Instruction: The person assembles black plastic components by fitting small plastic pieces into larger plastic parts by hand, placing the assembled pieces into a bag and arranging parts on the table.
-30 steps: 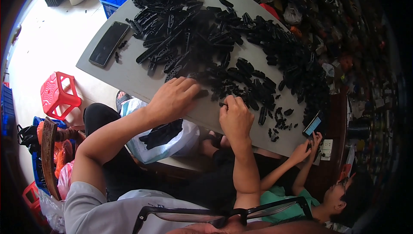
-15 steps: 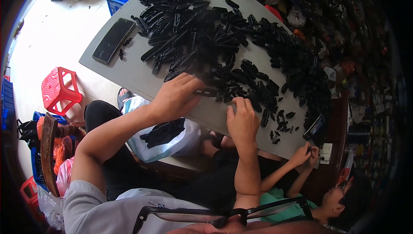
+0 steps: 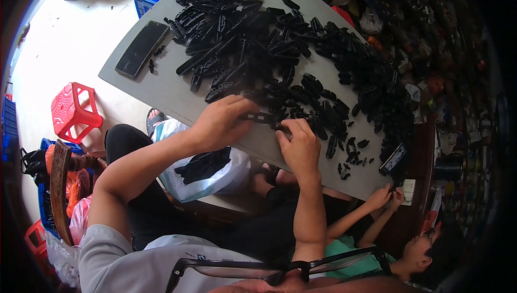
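Black plastic parts (image 3: pixel 301 50) cover most of the grey worktop (image 3: pixel 161 91), heaped in the middle so both hands can reach them. The left hand (image 3: pixel 221 123) closes its fingers on one long black strip (image 3: pixel 258 116), which it holds flat just above the worktop edge. The right hand (image 3: pixel 299 145) pinches the other end of this strip, fingers bent. A dark phone (image 3: pixel 141 48) lies well apart, on the left. A white bag (image 3: pixel 207 166) with more parts hangs below the edge, probably to collect pieces.
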Tool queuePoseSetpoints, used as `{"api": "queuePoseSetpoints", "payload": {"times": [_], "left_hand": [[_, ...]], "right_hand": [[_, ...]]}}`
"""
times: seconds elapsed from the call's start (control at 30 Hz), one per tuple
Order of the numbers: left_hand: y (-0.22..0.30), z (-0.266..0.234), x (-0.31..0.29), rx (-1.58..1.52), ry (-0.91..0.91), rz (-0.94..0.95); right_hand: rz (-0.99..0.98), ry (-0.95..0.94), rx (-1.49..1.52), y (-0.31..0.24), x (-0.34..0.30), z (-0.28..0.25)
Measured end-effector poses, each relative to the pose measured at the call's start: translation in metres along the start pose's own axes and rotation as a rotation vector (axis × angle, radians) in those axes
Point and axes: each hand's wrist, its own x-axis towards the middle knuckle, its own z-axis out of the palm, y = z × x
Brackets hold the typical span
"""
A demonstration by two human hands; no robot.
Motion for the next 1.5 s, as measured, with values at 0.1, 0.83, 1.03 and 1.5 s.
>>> {"api": "queuePoseSetpoints", "payload": {"times": [0.1,0.83,1.03,1.5], "left_hand": [[0.001,0.001,0.001,-0.064,0.022,0.000],[-0.009,0.007,0.000,-0.900,-0.179,-0.294],[-0.010,0.010,0.000,-0.947,-0.235,-0.310],[-0.007,0.008,-0.003,-1.021,-0.308,-0.305]], "right_hand": [[-0.005,-0.023,0.049,0.002,-0.001,0.004],[0.135,0.164,1.013,-0.034,-0.013,-0.015],[-0.087,0.264,0.583,-0.031,-0.015,-0.014],[-0.478,0.352,0.311,-0.039,-0.007,-0.010]]}}
